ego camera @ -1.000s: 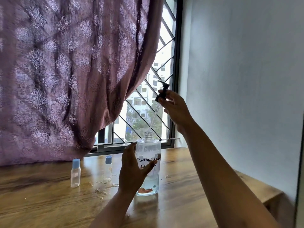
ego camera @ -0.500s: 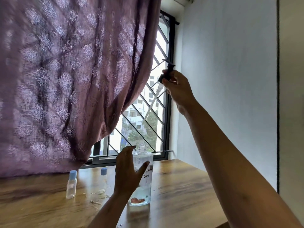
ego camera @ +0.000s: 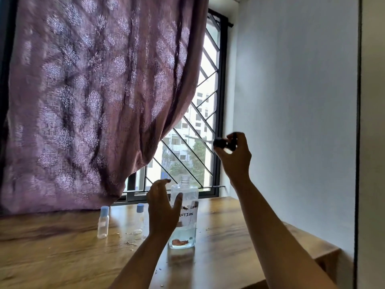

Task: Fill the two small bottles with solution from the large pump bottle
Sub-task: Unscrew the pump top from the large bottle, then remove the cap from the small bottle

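Two small clear plastic bottles with blue caps are standing upright and capped on the brown wooden table (ego camera: 62, 257): left small bottle (ego camera: 103, 223), right small bottle (ego camera: 139, 220). Their contents are too faint to tell. One large clear square bottle (ego camera: 187, 197) is standing just right of them, neck open. Clear liquid is sitting low in it, with something reddish at the bottom; the handwritten label is partly covered. Left hand (ego camera: 162, 211) is gripping its left side, thumb lying across the front. Right hand (ego camera: 234, 157) is pinching one black pump head (ego camera: 221, 142), well above the bottle. It is blurred, its tube hard to make out. One patterned purple curtain (ego camera: 93, 101) is hanging behind.
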{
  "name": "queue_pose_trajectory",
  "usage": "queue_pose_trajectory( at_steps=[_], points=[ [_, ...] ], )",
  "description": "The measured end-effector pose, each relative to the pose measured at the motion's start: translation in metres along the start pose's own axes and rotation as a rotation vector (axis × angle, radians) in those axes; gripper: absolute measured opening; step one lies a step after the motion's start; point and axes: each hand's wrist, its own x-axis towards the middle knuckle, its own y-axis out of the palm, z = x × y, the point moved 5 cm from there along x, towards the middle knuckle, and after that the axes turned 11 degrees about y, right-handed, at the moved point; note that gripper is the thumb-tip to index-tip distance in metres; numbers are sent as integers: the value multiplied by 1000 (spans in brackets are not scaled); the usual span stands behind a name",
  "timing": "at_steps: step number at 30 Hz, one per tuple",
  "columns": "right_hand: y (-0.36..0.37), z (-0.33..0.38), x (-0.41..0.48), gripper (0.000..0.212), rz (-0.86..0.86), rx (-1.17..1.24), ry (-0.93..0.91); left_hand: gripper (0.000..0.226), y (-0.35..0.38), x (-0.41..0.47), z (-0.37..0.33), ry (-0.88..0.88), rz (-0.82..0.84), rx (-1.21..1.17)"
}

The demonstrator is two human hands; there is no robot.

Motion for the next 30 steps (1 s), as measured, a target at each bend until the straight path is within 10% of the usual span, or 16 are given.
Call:
queue_pose_trajectory(
  at_steps=[4, 11, 24, 30],
  points=[
    [-4, -79, -31, 47, -17, -128, 192, 64, 0, -27, 26, -111, 83, 39],
    [10, -178, -97, 17, 17, -394, 477, 29, 4, -48, 51, -230, 183, 43],
    [18, -213, -124, 29, 280, -771, 624, 33, 9, -53, 57, -195, 330, 121],
    [7, -127, -121, 29, -336, -457, 234, 25, -21, -38, 74, -333, 186, 45]
  ],
)
